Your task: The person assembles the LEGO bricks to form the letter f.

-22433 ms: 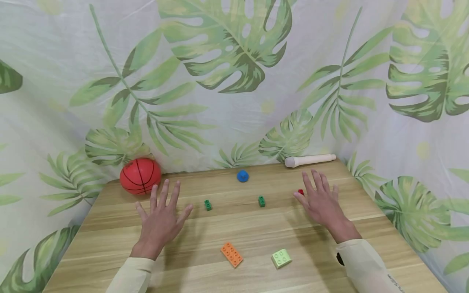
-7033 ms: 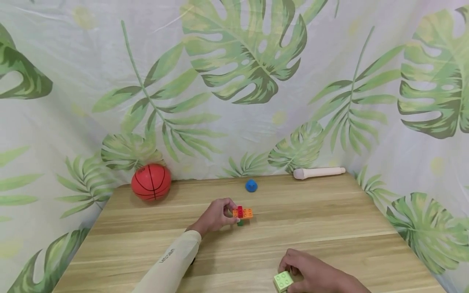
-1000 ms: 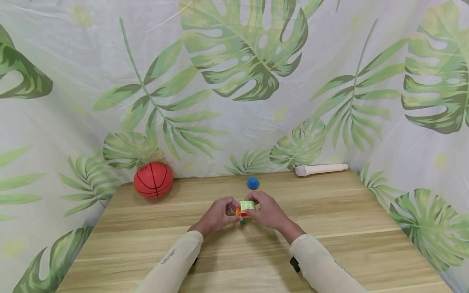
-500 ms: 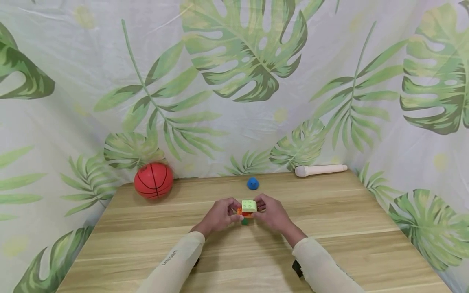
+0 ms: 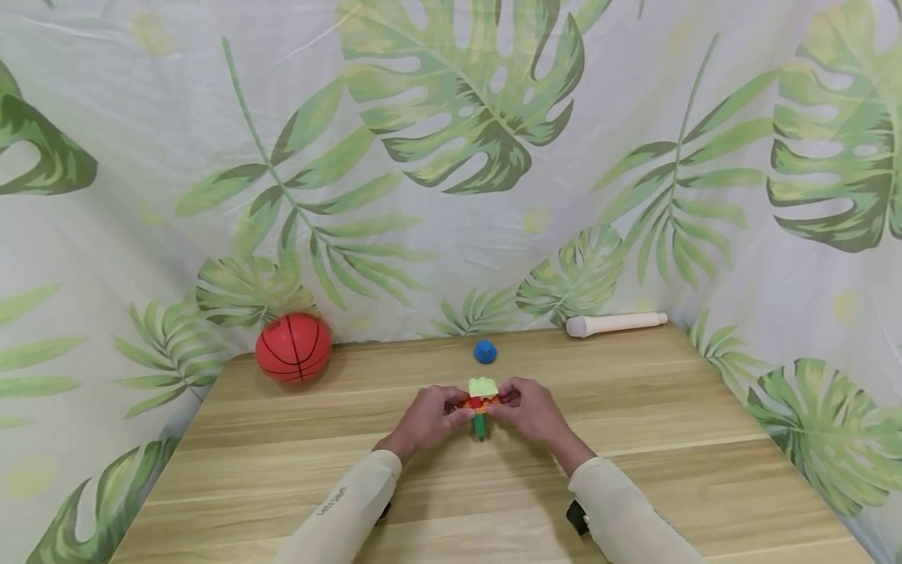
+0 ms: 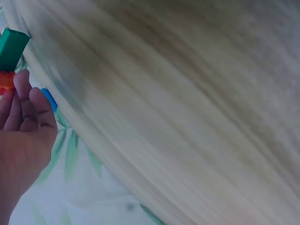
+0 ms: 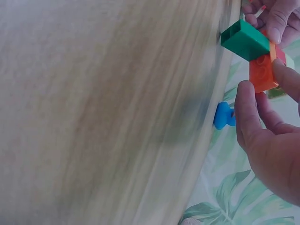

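Observation:
Between both hands is a stack of toy bricks in the middle of the table. A light green brick (image 5: pixel 483 387) tops it, over a red brick (image 5: pixel 475 402) and an orange brick (image 7: pixel 262 75). Green bricks (image 5: pixel 480 428) form the stem below. The left hand (image 5: pixel 428 415) pinches the orange brick's left end with thumb and fingers; the right hand (image 5: pixel 537 413) pinches the right end. The stack tilts, its top leaning away. In the right wrist view, the hollow underside of the green stem shows. Fingers partly hide the red and orange bricks.
A red ball (image 5: pixel 294 348) with black lines stands at the wooden table's (image 5: pixel 296 439) back left. A small blue toy (image 5: pixel 485 351) sits behind the hands, and a white toy microphone (image 5: pixel 616 323) lies at the back right. A leaf-patterned curtain (image 5: pixel 451 258) hangs behind.
The right hand has moved from the light green brick down to the orange brick's right end. The stack has tipped back, showing more of its green stem. Earlier, the bricks lay apart.

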`<control>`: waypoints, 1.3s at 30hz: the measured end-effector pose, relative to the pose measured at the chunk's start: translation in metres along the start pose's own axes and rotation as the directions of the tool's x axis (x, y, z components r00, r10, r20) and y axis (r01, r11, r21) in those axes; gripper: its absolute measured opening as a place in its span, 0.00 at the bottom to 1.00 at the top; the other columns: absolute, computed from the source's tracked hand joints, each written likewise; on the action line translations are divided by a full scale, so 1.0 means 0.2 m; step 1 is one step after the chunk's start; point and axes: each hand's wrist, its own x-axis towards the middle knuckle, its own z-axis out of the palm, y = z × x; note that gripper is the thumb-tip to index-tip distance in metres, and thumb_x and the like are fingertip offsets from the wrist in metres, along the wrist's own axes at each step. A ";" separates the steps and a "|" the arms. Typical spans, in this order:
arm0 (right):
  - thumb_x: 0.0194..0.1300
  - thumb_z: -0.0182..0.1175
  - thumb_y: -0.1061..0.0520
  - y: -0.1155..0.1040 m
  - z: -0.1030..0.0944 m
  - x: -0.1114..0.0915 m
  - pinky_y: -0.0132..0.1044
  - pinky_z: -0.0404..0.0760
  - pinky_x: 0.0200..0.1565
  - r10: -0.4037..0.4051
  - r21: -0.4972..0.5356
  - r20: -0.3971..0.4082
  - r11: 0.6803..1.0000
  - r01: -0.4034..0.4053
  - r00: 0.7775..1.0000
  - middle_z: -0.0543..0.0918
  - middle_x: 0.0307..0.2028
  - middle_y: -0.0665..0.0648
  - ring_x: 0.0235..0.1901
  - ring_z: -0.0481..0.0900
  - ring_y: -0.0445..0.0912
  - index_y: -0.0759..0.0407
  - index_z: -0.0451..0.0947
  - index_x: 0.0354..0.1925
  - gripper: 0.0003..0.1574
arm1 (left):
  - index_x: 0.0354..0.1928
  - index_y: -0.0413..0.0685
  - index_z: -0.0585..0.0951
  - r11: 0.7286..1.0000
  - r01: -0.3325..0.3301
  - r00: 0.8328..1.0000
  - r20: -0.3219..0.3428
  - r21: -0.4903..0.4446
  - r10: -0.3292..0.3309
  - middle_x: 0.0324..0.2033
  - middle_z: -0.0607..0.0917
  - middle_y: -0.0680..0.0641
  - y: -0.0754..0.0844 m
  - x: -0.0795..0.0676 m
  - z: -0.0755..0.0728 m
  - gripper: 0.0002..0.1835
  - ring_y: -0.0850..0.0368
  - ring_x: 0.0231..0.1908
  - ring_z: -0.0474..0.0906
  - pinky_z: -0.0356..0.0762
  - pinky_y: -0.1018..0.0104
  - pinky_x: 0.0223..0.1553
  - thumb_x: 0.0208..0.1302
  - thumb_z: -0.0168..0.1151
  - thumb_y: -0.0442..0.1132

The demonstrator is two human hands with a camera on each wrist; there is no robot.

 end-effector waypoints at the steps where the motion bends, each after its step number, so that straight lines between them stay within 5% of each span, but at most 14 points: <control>1: 0.66 0.77 0.57 0.00 0.00 0.00 0.42 0.89 0.48 0.004 -0.007 -0.002 1.000 -0.004 1.000 0.89 0.42 0.57 0.43 0.88 0.46 0.63 0.84 0.44 0.14 | 0.54 0.37 0.89 1.000 -0.006 1.000 0.000 0.022 0.006 0.48 0.93 0.43 0.00 0.00 0.00 0.15 0.57 0.44 0.87 0.86 0.67 0.46 0.75 0.69 0.41; 9: 0.69 0.75 0.52 0.01 0.03 -0.01 0.34 0.77 0.37 0.025 -0.064 0.001 0.998 -0.024 1.000 0.85 0.32 0.53 0.34 0.79 0.43 0.58 0.84 0.35 0.13 | 0.49 0.44 0.91 0.980 -0.011 1.000 0.024 0.200 0.006 0.41 0.93 0.51 0.02 -0.05 0.01 0.11 0.63 0.38 0.82 0.85 0.63 0.46 0.78 0.64 0.41; 17: 0.72 0.72 0.53 0.02 0.05 -0.04 0.33 0.72 0.33 0.071 -0.045 0.075 0.997 -0.068 0.995 0.84 0.26 0.52 0.28 0.76 0.42 0.58 0.82 0.31 0.14 | 0.52 0.47 0.91 0.957 -0.005 0.999 0.052 0.291 -0.010 0.46 0.94 0.51 0.03 -0.08 0.03 0.13 0.58 0.47 0.89 0.87 0.59 0.53 0.80 0.62 0.43; 39: 0.70 0.73 0.54 0.03 0.07 -0.05 0.34 0.72 0.35 0.077 -0.074 0.079 0.995 -0.071 0.994 0.83 0.24 0.50 0.29 0.75 0.43 0.57 0.84 0.28 0.14 | 0.47 0.48 0.91 0.939 0.001 0.997 0.067 0.344 -0.025 0.41 0.91 0.53 0.05 -0.11 0.03 0.08 0.63 0.41 0.83 0.86 0.63 0.49 0.77 0.66 0.42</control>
